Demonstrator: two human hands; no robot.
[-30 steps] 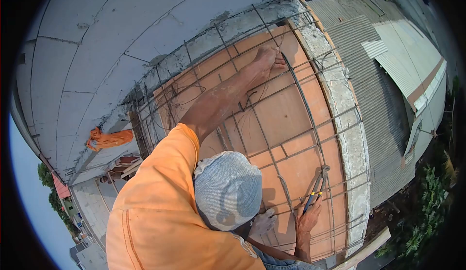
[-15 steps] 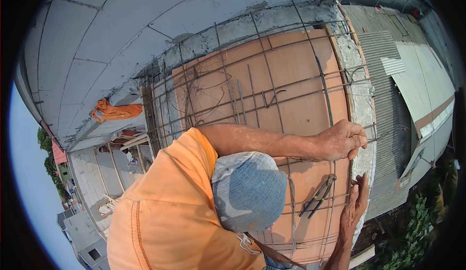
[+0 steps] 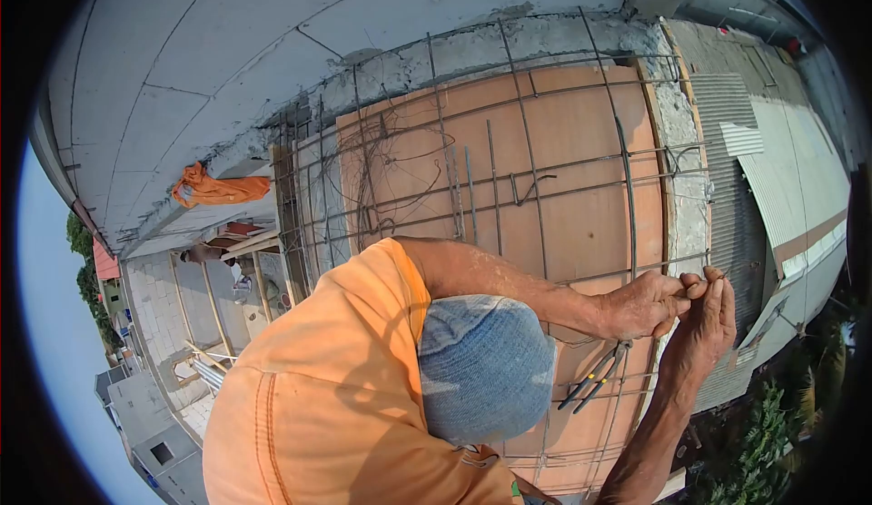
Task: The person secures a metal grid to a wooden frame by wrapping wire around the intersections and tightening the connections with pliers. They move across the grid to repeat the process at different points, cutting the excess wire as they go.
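Neither my left hand nor my right hand shows. A person in an orange shirt (image 3: 318, 387) and denim cap (image 3: 486, 369) bends over a rebar grid (image 3: 538, 178) above a plywood sheet (image 3: 581, 205). That person's left hand (image 3: 640, 307) and right hand (image 3: 704, 332) meet near the sheet's right edge, fingers pinched. Whatever lies between their fingertips is too small to make out. Just below these hands, a pair of pincers (image 3: 595, 378) with dark, yellow-marked handles rests on the grid.
Loose tie wire (image 3: 381, 155) tangles over the grid's left part. A block wall (image 3: 227, 42) rises along the top, with an orange cloth (image 3: 221, 187) below it. Past the concrete edge (image 3: 674, 123), corrugated roofing (image 3: 727, 169) and plants (image 3: 772, 441) lie lower down.
The other person's right hand has moved up to meet their left hand, which has shifted slightly down. The view has turned a little. The pincers still rest on the grid.
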